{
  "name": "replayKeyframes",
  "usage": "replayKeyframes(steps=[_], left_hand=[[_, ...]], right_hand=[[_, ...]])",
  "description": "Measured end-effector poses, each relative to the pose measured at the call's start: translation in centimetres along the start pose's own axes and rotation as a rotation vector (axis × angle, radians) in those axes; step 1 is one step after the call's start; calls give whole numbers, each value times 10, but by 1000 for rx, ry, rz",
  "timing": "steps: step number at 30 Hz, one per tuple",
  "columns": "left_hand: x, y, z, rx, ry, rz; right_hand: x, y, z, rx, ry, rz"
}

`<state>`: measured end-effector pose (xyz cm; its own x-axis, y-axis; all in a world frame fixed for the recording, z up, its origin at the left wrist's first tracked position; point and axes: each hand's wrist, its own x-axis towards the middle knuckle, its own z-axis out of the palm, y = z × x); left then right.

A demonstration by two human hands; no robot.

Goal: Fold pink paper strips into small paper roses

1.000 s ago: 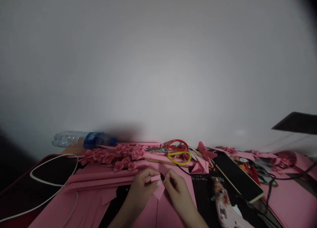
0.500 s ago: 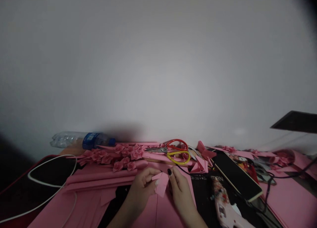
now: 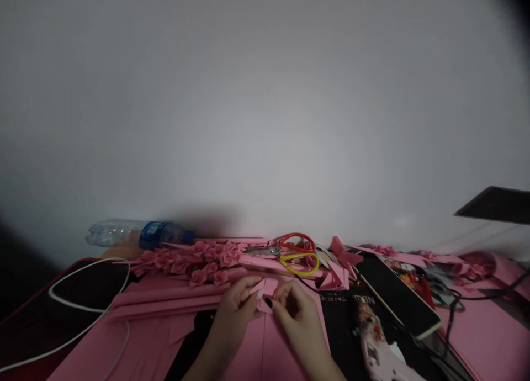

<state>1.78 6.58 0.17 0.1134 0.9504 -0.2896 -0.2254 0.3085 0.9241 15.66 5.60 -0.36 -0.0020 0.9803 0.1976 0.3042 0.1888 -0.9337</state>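
Observation:
A small folded piece of pink paper [image 3: 268, 287] is held up between my two hands, above larger pink sheets [image 3: 254, 350]. My left hand [image 3: 237, 312] pinches its left side, the thumb with a pale nail lying on the paper. From the right, my right hand [image 3: 298, 315] is closed at the paper's lower right edge, its dark-nailed thumb pressed there. Just beyond my hands lie scissors [image 3: 298, 264] with one red and one yellow handle, and a bunch of pink paper roses [image 3: 215, 255].
A plastic bottle [image 3: 118, 233] lies at the back left near a white cable [image 3: 52, 292]. To the right are a phone [image 3: 399, 295], a pink glue gun [image 3: 379, 350], black cables and more pink sheets [image 3: 488, 326]. The wall [image 3: 265, 121] rises behind.
The pink paper has been turned and sits slightly higher. My right hand has curled its fingers, and its thumb has moved down and left onto the paper's lower edge.

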Motion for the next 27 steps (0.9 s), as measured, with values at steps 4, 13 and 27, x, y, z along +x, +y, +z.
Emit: replayKeyframes(steps=[4,13,27], left_hand=[[-1,1,2,-61,-12,-46],[0,-7,3,95,-79,-132],[1,-7,2,153,-115,-131]], right_hand=[[-1,2,1,-69,7,18],[0,3,-3,-128,80,22],[1,6,-2,-106,94,29]])
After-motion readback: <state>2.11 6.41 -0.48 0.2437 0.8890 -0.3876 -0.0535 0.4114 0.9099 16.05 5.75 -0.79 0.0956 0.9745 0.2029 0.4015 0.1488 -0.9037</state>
